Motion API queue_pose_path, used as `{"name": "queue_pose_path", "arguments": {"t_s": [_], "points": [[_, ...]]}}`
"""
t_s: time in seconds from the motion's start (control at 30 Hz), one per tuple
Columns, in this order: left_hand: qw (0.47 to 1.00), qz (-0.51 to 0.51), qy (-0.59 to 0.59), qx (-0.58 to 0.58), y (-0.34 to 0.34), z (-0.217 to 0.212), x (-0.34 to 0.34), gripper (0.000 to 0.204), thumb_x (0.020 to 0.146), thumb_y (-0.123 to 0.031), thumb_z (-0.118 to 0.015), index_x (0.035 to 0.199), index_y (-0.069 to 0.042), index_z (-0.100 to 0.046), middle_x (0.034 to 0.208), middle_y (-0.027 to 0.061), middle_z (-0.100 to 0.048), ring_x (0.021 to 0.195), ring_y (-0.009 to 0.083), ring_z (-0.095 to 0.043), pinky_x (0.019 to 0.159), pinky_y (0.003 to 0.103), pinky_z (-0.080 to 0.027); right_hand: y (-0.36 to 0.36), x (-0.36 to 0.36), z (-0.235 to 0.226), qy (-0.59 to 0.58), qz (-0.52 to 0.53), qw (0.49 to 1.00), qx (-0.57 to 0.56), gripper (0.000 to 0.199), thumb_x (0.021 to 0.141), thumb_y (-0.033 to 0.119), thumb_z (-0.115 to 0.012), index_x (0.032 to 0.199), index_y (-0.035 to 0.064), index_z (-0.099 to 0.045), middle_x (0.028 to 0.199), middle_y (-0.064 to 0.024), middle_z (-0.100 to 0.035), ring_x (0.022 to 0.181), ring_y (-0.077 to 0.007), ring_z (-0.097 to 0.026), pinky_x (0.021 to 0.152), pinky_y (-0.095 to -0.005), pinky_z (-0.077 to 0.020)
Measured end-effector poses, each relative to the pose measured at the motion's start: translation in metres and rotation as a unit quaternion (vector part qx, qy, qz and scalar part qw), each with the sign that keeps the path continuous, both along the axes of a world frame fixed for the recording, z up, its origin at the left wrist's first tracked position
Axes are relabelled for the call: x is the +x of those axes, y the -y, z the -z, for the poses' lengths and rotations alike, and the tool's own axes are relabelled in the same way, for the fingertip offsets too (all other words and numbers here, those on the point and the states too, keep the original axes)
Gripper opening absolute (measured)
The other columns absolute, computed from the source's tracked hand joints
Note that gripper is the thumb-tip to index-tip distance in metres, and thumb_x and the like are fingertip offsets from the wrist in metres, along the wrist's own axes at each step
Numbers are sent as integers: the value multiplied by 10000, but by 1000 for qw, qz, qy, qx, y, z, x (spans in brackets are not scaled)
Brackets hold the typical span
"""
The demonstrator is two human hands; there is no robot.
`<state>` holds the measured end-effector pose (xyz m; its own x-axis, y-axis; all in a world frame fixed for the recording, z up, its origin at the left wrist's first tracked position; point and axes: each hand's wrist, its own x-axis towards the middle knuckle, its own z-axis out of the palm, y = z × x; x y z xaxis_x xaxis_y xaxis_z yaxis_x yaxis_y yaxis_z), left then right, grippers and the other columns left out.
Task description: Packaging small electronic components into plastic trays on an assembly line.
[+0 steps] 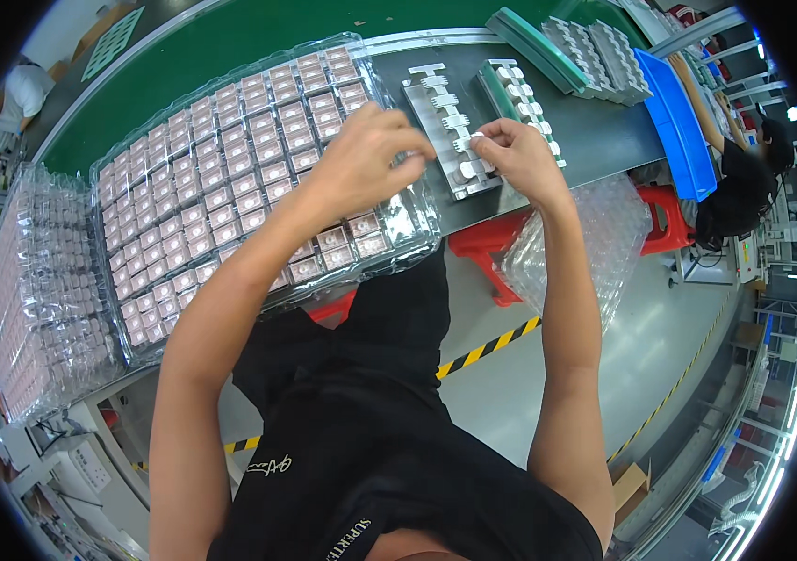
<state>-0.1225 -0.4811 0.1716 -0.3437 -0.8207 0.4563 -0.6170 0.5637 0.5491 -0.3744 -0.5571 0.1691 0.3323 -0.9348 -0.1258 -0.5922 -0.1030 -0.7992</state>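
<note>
My right hand [522,161] pinches a small white piece [478,139] between thumb and fingertips. Just below it lies a metal fixture [436,126] carrying a row of white toothed parts [454,122]. My left hand [370,157] hovers over the right side of a clear plastic tray [361,40], its thumb and forefinger apart and nothing visible between them. The tray's compartments are filled with pinkish square pieces [216,200], each with a pale round centre. Beyond my right hand, a second fixture with a green side [496,91] bears white round parts [522,93].
Stacked filled trays [52,290] stand at the left. At the back right are a long green bar [538,51], grey toothed strips [599,56] and a blue bin [679,122]. Red stools [487,251] and empty clear trays [581,243] sit below the table edge. Another person [744,178] is at far right.
</note>
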Motion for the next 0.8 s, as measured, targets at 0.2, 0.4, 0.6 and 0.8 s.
{"name": "queue_pose_path", "arguments": {"t_s": [0.2,0.4,0.6,0.8], "points": [[998,18,53,-7,-45,18,13,84,802,-129,-725,877,-102,-750,889,24,-670,911,238,-535,857,366,-449,-12,10,-20,-25,95,978,-186,291,904,161,-607,1111,-24,-692,834,-142,-691,711,-259,-652,707,-322,-520],[996,-41,79,-18,-47,23,6,58,751,-102,-710,777,-54,-732,980,55,-567,959,265,-503,862,394,-450,-73,51,-37,36,-78,974,-211,229,905,13,-599,1126,2,-654,921,-156,-640,776,-254,-647,715,-345,-512],[998,-64,11,23,-44,19,16,92,779,-86,-658,819,-44,-729,963,83,-591,977,294,-481,883,399,-425,-90,62,-5,-36,-236,919,-314,200,835,21,-666,1032,51,-651,926,-100,-638,871,-288,-638,770,-399,-509],[988,-147,-26,46,-38,1,38,156,852,-122,-604,925,-57,-726,953,118,-634,953,314,-494,884,416,-425,-97,75,1,-144,-273,886,-347,151,780,5,-605,916,57,-644,853,-84,-574,874,-271,-558,805,-402,-468]]}}
